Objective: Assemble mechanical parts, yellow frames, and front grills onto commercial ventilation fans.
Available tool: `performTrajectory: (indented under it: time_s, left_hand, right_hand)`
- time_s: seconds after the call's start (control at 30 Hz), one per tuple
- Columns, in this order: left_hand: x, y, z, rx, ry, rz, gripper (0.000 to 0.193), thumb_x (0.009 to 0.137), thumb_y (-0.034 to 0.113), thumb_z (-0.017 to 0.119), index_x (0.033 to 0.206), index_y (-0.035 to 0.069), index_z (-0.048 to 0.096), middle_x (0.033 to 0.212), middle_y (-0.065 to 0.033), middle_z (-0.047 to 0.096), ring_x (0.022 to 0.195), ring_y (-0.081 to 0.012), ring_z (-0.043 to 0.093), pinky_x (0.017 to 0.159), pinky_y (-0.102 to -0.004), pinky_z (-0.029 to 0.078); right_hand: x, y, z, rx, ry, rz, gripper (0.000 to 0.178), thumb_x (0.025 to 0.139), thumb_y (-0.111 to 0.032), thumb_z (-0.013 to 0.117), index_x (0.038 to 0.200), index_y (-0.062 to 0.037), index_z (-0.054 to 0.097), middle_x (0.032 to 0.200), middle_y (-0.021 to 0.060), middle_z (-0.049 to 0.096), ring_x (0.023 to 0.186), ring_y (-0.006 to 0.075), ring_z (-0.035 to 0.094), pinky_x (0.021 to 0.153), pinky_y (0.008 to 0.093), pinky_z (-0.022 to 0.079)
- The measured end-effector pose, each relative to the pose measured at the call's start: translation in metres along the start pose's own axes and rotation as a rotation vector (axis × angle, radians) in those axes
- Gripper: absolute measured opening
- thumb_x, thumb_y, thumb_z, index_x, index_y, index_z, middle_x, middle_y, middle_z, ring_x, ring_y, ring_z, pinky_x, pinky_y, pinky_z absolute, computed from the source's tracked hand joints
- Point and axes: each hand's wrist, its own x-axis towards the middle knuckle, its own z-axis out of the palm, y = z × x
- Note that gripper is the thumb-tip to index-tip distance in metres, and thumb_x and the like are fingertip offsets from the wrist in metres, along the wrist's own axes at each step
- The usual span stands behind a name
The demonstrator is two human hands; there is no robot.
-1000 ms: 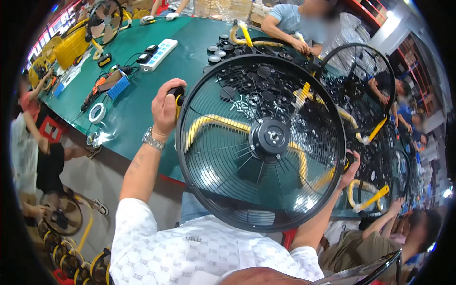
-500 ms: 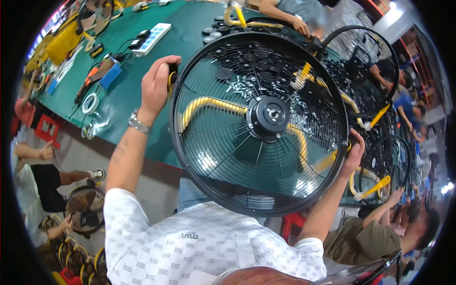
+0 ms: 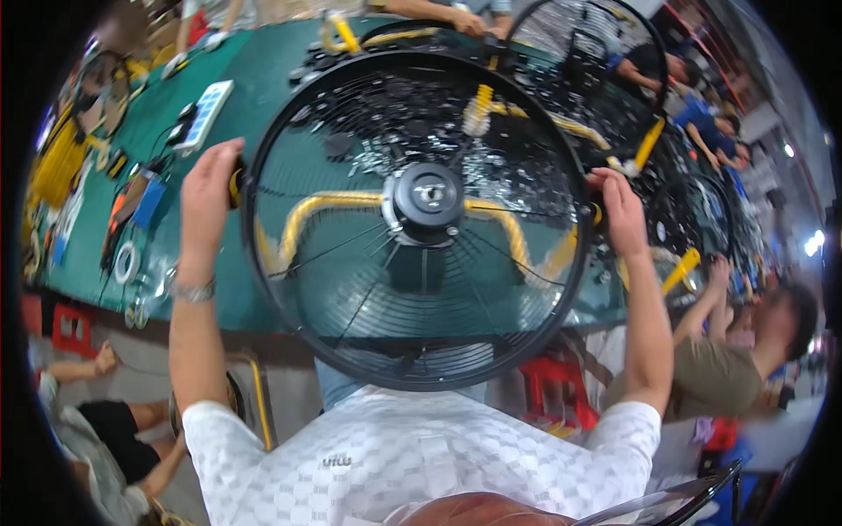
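A large round black fan (image 3: 428,202) with a wire grille and a central motor fills the middle of the view, close to my chest. My left hand (image 3: 207,195) is closed around a black-and-yellow side knob (image 3: 235,182) at its left rim. On the opposite side, my right hand (image 3: 621,210) grips the matching knob (image 3: 597,210), fingertips curled over its top. Through the grille shows a bent yellow tube stand (image 3: 338,200), partly wrapped in clear film. Whether the fan rests on the table edge or is held up, I cannot tell.
The green table (image 3: 237,263) carries a white power strip (image 3: 206,116), a tape roll (image 3: 127,262) and a blue box (image 3: 149,203) at left. Black parts and another fan frame (image 3: 662,70) lie beyond. Co-workers sit around; a red stool (image 3: 557,390) stands below right.
The fan has turned so its yellow stand sits more level, and it appears farther left in view. The whole scene has shifted too. Both hands keep hold of the side knobs.
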Motion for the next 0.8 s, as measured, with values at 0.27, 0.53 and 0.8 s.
performTrajectory:
  time_s: [0.27, 0.53, 0.8]
  left_hand:
    - [-0.117, 0.115, 0.049, 0.456, -0.739, 0.702, 0.064, 0.092, 0.056, 0.060, 0.120, -0.001, 0.066, 0.133, -0.0252, 0.058, 0.123, -0.0411, 0.056, 0.105, -0.0517, 0.042]
    - [-0.140, 0.025, 0.103, 0.677, -0.643, 0.887, 0.066, 0.087, 0.056, 0.061, 0.128, 0.004, 0.062, 0.143, -0.0287, 0.049, 0.134, -0.0455, 0.045, 0.113, -0.0624, 0.029]
    - [-0.110, 0.003, 0.138, 0.519, -0.512, 0.929, 0.047, 0.090, 0.040, 0.064, 0.122, 0.006, 0.062, 0.142, -0.0267, 0.051, 0.132, -0.0440, 0.048, 0.112, -0.0614, 0.032]
  right_hand:
    - [0.032, 0.000, -0.009, -0.163, -0.284, 0.357, 0.032, 0.094, -0.021, 0.052, 0.089, 0.0071, 0.068, 0.083, 0.0135, 0.068, 0.078, 0.0236, 0.064, 0.075, 0.0364, 0.051]
    - [0.058, -0.014, -0.002, -0.146, -0.439, 0.827, 0.029, 0.089, -0.017, 0.054, 0.095, 0.0049, 0.072, 0.088, 0.0111, 0.071, 0.074, 0.0209, 0.064, 0.069, 0.0386, 0.052]
    - [0.017, 0.012, -0.012, -0.673, -0.033, 0.051, 0.045, 0.105, -0.036, 0.042, 0.117, 0.0005, 0.064, 0.101, 0.0235, 0.069, 0.100, 0.0379, 0.065, 0.084, 0.0411, 0.052]
